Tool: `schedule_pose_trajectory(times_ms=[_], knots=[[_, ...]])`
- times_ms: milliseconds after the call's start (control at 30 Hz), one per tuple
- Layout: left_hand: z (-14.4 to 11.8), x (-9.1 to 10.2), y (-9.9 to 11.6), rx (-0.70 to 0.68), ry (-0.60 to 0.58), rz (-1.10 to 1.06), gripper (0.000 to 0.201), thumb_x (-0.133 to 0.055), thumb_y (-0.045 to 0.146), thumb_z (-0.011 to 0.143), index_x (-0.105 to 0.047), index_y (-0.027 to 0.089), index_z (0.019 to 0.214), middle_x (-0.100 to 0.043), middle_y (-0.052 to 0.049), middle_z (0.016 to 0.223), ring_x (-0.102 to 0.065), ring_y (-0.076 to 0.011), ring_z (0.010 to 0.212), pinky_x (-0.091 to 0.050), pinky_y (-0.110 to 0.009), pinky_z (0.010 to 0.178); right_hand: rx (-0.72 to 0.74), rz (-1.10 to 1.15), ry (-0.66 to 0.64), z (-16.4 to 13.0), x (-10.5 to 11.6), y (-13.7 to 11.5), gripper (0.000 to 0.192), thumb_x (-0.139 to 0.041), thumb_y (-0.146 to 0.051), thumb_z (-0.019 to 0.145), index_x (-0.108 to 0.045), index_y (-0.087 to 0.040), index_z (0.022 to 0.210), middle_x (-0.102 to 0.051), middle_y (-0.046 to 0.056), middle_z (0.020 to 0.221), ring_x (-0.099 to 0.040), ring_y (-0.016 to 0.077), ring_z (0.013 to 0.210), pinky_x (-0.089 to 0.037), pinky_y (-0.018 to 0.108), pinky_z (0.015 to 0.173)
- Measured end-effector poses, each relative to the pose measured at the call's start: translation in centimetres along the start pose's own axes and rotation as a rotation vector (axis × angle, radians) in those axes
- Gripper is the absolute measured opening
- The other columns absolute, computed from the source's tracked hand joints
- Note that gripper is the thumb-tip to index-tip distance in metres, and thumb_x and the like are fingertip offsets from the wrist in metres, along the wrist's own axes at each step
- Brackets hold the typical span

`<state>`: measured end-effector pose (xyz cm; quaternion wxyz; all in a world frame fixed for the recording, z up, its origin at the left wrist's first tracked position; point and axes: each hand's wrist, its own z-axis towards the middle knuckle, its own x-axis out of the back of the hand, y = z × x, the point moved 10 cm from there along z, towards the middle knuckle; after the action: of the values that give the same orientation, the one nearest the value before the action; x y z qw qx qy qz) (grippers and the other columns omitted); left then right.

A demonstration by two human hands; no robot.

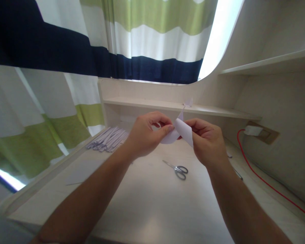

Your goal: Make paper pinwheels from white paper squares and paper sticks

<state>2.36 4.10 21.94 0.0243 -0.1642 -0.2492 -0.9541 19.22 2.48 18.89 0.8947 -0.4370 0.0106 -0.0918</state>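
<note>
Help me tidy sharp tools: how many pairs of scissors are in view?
1: the scissors lie on the desk, between the left forearm and right forearm; either may hide others.

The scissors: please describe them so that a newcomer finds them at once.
Find the pale desk below the curtains. On it, lower in the picture than the paper between the left hand and right hand, lie the scissors, tips pointing up-left. Dark handle loops set them apart from the piled white strips.
</note>
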Motion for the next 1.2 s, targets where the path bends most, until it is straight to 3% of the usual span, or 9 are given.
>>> schedule_pose_trajectory(times_ms=[667, 967, 1200], knots=[[-0.4, -0.6, 0.5, -0.130, 0.029, 0.085, 0.007, -0.074, 0.015, 0.090, -0.077, 0.021, 0.088, -0.079, -0.003, 0.095, -0.071, -0.0175, 0.089, -0.054, -0.031, 0.080, -0.119, 0.117, -0.049, 0.8, -0.1, 2.0, 0.022, -0.094, -0.037, 0.072, -0.079, -0.021, 0.077, -0.076, 0.002, 0.067, -0.068, 0.0162, 0.058, -0.055, 0.029, 0.058], [-0.5, -0.1, 0.1, -0.137, 0.088, 0.039, 0.003, -0.075, 0.021, 0.093, -0.076, 0.021, 0.090, -0.079, -0.003, 0.094, -0.069, -0.0162, 0.084, -0.054, -0.031, 0.078, -0.005, 0.092, -0.021, 1.1, 0.3, 0.5, 0.031, -0.097, -0.042, 0.070, -0.080, -0.022, 0.087, -0.078, 0.002, 0.074, -0.073, 0.0194, 0.067, -0.062, 0.034, 0.064], [-0.7, 0.4, 1.3, -0.173, 0.111, 0.040, 0.008, -0.074, 0.017, 0.092, -0.073, 0.022, 0.086, -0.076, -0.002, 0.089, -0.068, -0.0165, 0.083, -0.055, -0.032, 0.078, 0.013, -0.011, -0.083, 0.9, 0.6, -0.2, 0.016, -0.094, -0.036, 0.076, -0.085, -0.026, 0.085, -0.077, 0.002, 0.073, -0.069, 0.0187, 0.064, -0.060, 0.033, 0.058]])
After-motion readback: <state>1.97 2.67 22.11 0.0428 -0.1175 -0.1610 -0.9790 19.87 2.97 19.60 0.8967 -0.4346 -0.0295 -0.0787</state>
